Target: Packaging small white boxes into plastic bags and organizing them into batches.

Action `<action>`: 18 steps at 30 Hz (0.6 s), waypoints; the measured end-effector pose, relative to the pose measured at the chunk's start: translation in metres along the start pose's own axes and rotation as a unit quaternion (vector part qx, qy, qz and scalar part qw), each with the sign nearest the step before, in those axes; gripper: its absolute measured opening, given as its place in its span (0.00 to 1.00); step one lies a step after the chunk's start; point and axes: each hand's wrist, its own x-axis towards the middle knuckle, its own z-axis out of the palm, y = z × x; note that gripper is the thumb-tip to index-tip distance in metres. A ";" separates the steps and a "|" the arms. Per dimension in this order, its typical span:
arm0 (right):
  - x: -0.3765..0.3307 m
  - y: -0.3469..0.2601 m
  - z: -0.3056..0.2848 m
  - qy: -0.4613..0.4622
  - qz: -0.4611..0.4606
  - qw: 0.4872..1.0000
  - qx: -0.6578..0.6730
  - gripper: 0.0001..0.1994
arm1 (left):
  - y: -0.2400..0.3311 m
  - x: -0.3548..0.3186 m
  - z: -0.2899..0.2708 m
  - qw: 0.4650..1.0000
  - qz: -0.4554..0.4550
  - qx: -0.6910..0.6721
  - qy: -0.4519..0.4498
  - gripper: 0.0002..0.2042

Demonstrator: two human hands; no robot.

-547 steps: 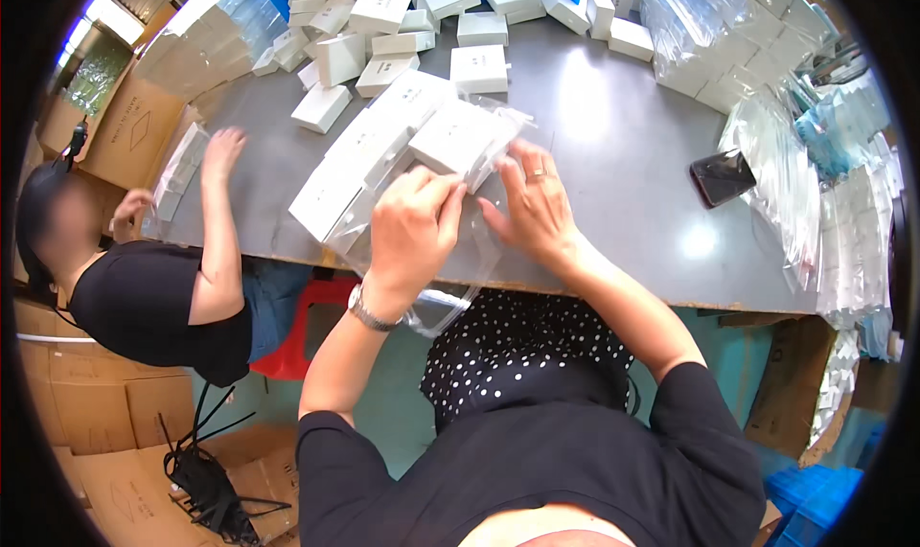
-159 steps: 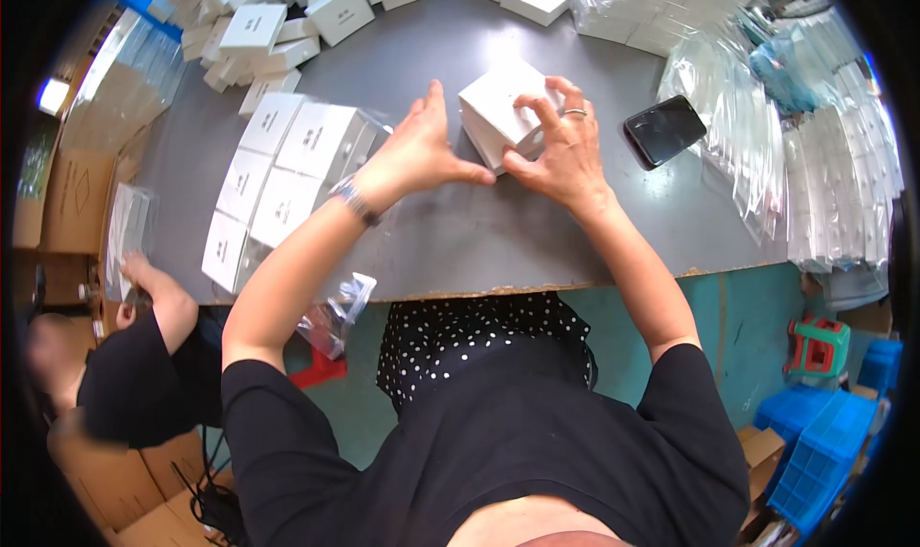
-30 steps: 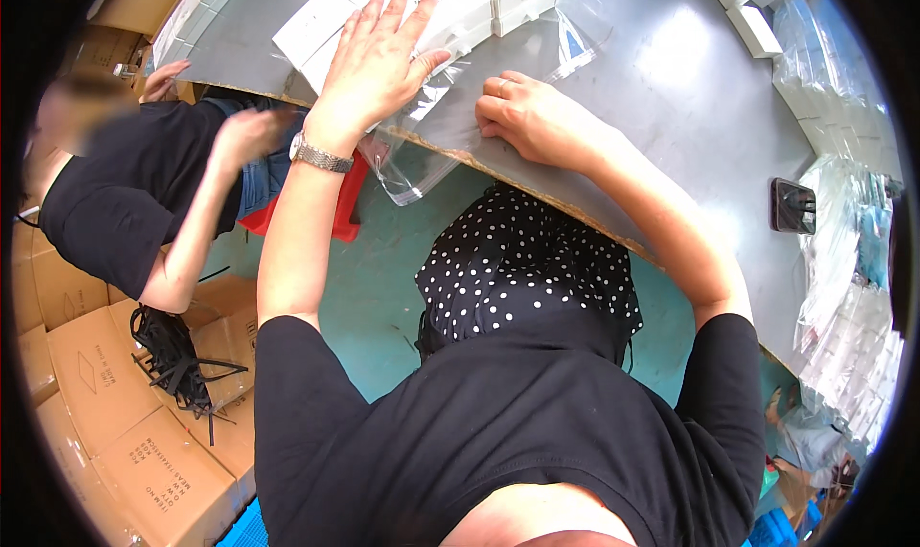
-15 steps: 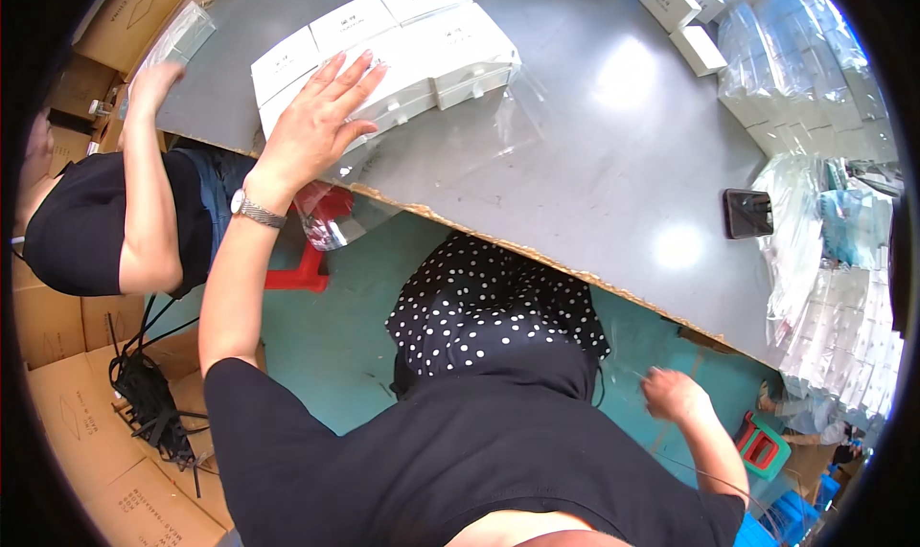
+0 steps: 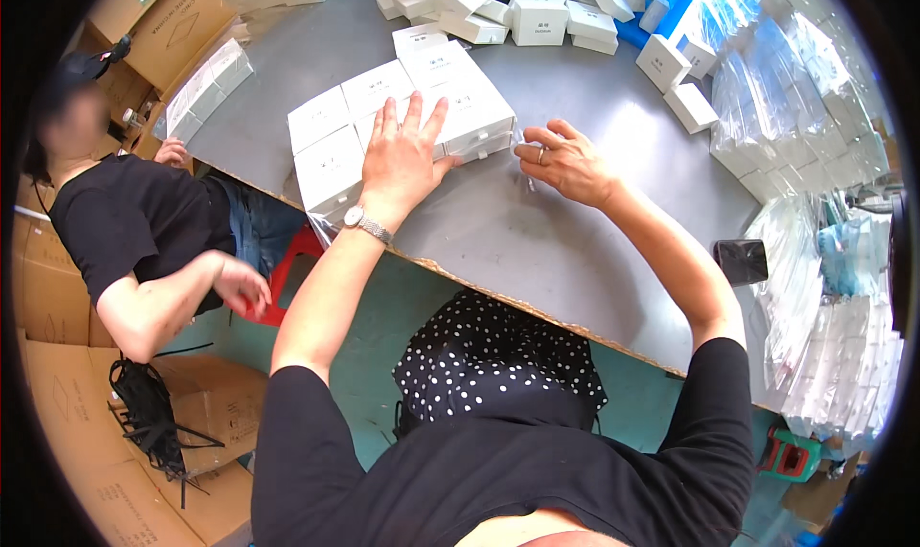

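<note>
A block of white boxes (image 5: pixel 321 121), set side by side in clear plastic film, lies at the table's near left edge. My left hand (image 5: pixel 404 159), fingers spread, rests flat on top of the front boxes; a metal watch (image 5: pixel 367 223) is on that wrist. Just beyond the block's right end is my right hand (image 5: pixel 567 164), with a ring on it. Its fingers are curled in and closed on a bit of clear plastic film (image 5: pixel 529 181), which shows faintly beneath them. Most of the film there is hidden by the fingers.
Loose white boxes (image 5: pixel 539 22) lie heaped at the far side by a blue bin (image 5: pixel 685 6). Wrapped stacks (image 5: pixel 800 106) stand at the right, above a dark phone (image 5: pixel 741 262). A co-worker (image 5: pixel 153 212) sits at the left beside cartons (image 5: pixel 67 403).
My right hand has come up from beside my body to the right end of the boxes. My left hand stays on them. The co-worker has leaned back, one arm lowered.
</note>
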 end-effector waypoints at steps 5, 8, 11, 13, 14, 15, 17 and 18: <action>-0.002 -0.024 -0.002 0.020 0.062 0.991 0.118 0.06 | -0.011 -0.016 0.000 0.999 0.025 -0.019 0.025 0.40; -0.019 -0.049 -0.016 0.069 0.047 0.987 0.137 0.06 | -0.027 -0.042 -0.019 0.986 0.071 -0.147 0.024 0.39; -0.061 -0.058 -0.030 0.103 0.093 0.977 0.162 0.12 | -0.047 -0.080 -0.053 0.958 0.176 -0.219 0.060 0.32; -0.087 -0.061 -0.041 0.100 0.103 0.977 0.154 0.15 | -0.058 -0.116 -0.072 0.959 0.227 -0.171 0.002 0.32; -0.095 -0.063 -0.039 0.102 0.096 0.981 0.136 0.15 | -0.063 -0.133 -0.074 0.962 0.230 -0.146 -0.020 0.33; -0.101 -0.065 -0.039 0.106 0.093 0.983 0.119 0.15 | -0.068 -0.147 -0.072 0.964 0.234 -0.122 -0.042 0.33; -0.104 -0.065 -0.039 0.113 0.068 0.990 0.057 0.14 | -0.076 -0.157 -0.069 0.974 0.187 -0.104 -0.067 0.31; -0.100 -0.065 -0.035 0.114 0.069 0.989 0.063 0.14 | -0.082 -0.157 -0.065 0.975 0.209 -0.068 -0.041 0.28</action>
